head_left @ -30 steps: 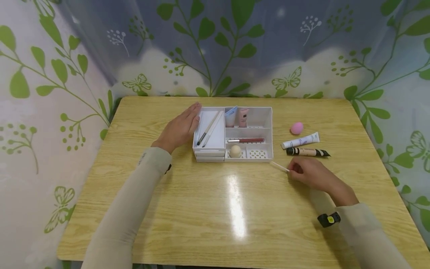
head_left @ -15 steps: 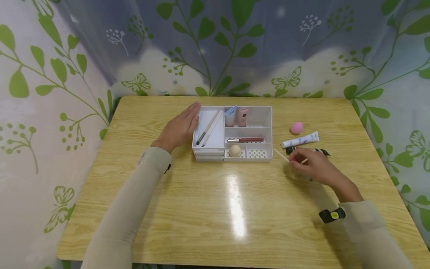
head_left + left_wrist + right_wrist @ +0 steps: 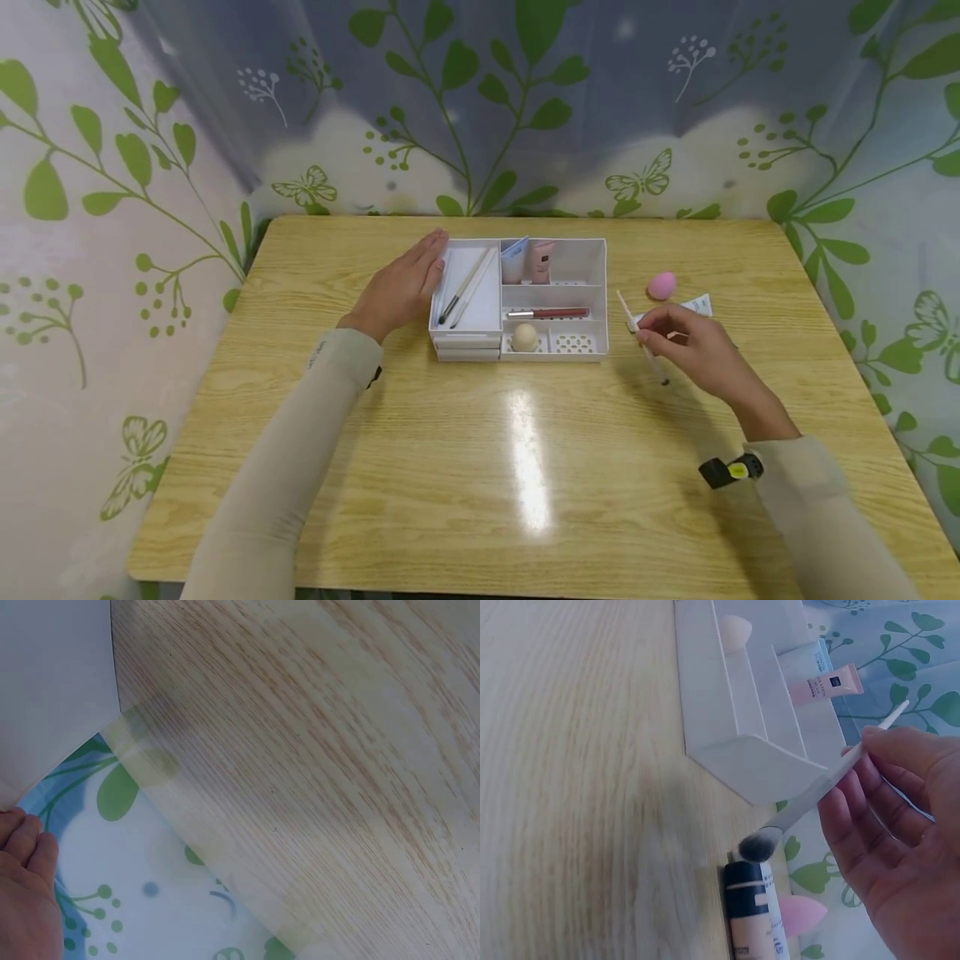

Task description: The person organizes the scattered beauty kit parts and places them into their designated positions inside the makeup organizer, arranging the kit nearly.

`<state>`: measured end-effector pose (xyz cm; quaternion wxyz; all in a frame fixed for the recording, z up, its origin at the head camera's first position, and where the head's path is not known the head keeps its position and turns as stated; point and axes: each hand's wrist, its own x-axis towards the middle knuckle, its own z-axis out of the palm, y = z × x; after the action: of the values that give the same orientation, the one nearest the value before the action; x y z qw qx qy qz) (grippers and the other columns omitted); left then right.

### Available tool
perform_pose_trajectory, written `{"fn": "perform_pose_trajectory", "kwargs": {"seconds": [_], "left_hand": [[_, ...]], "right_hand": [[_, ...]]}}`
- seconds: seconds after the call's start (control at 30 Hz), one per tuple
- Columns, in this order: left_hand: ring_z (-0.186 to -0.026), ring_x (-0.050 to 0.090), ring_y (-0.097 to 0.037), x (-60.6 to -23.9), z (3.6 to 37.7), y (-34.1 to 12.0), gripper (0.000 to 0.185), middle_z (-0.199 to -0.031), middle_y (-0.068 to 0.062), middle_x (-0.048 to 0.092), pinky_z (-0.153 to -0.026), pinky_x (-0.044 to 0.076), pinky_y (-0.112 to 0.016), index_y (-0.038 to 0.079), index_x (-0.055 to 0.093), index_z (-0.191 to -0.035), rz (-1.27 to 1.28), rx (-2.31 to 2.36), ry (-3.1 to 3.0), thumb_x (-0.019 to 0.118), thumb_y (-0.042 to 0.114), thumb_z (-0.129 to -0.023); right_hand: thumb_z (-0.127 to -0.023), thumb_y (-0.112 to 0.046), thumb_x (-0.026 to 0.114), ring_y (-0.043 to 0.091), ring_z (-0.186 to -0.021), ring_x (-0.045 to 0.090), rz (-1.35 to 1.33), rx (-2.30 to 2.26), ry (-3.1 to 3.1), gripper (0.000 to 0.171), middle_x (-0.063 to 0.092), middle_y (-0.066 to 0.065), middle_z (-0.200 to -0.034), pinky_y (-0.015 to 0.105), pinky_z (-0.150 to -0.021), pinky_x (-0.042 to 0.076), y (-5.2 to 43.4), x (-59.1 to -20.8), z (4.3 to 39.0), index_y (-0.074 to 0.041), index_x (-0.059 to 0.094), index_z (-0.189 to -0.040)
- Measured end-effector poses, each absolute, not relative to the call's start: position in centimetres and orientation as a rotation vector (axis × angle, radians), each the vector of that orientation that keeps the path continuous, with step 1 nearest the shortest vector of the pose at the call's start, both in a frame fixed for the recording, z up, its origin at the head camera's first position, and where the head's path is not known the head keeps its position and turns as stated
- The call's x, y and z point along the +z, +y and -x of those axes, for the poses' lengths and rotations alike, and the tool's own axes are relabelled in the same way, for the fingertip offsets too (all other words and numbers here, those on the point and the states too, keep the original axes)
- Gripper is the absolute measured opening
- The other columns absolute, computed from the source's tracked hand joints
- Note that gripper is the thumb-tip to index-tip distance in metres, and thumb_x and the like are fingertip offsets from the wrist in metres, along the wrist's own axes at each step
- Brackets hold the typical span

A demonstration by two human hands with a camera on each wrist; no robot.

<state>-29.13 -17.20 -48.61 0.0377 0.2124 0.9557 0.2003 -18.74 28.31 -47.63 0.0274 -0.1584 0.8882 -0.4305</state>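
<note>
I have lifted the thin white-handled makeup brush point(image 3: 642, 337) off the table beside the white plastic organiser point(image 3: 592, 287); my right hand point(image 3: 693, 346) pinches its light, stiff handle mid-length, left hand point(image 3: 401, 285) flat against the organiser.

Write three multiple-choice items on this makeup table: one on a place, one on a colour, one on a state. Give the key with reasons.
1. Where does the beige sponge lie?
A. in a front compartment of the white organizer
B. on the bare table
C. in the left hand

2. What colour is the sponge on the table to the right of the organizer?
A. green
B. pink
C. black

3. What is the right hand doing?
A. lying flat on the table
B. holding a tube
C. pinching a thin white-handled brush

Key:
1 A, the head view shows it in the organizer's front row.
2 B, it is plainly pink in the head view.
3 C, the right wrist view shows fingers curled round the handle, bristles pointing down.
</note>
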Motion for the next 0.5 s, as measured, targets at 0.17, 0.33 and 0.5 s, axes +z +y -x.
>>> {"fn": "perform_pose_trajectory", "kwargs": {"seconds": [0.17,0.33,0.5], "left_hand": [[-0.171,0.016,-0.021,-48.5,29.1,-17.2,0.066,-0.185,-0.001,0.014,-0.139,0.02,-0.044,0.017,0.014,-0.177,-0.658,0.6,2.935,0.016,0.049,-0.119],[-0.171,0.015,-0.021,-48.4,29.1,-17.2,0.066,-0.185,-0.001,0.013,-0.139,0.021,-0.045,0.017,0.013,-0.177,-0.665,0.595,2.934,0.016,0.049,-0.119],[-0.171,0.017,-0.021,-48.6,29.1,-17.2,0.066,-0.185,-0.002,0.014,-0.139,0.022,-0.045,0.016,0.014,-0.177,-0.678,0.595,2.947,0.016,0.048,-0.119]], "right_hand": [[-0.109,-0.013,0.069,0.004,-0.087,0.069,0.481,-1.385,2.727,0.02,0.075,0.016,-0.109,0.016,-0.076,0.059,27.5,-47.3,19.2,0.0,0.072,-0.124],[-0.11,-0.014,0.067,0.004,-0.089,0.069,0.478,-1.439,2.711,0.022,0.074,0.017,-0.111,0.015,-0.078,0.06,26.6,-47.0,19.7,0.002,0.071,-0.125],[-0.11,-0.015,0.067,0.005,-0.085,0.068,0.48,-1.475,2.698,0.022,0.072,0.017,-0.109,0.019,-0.074,0.062,25.5,-46.5,20.3,0.002,0.07,-0.124]]}}
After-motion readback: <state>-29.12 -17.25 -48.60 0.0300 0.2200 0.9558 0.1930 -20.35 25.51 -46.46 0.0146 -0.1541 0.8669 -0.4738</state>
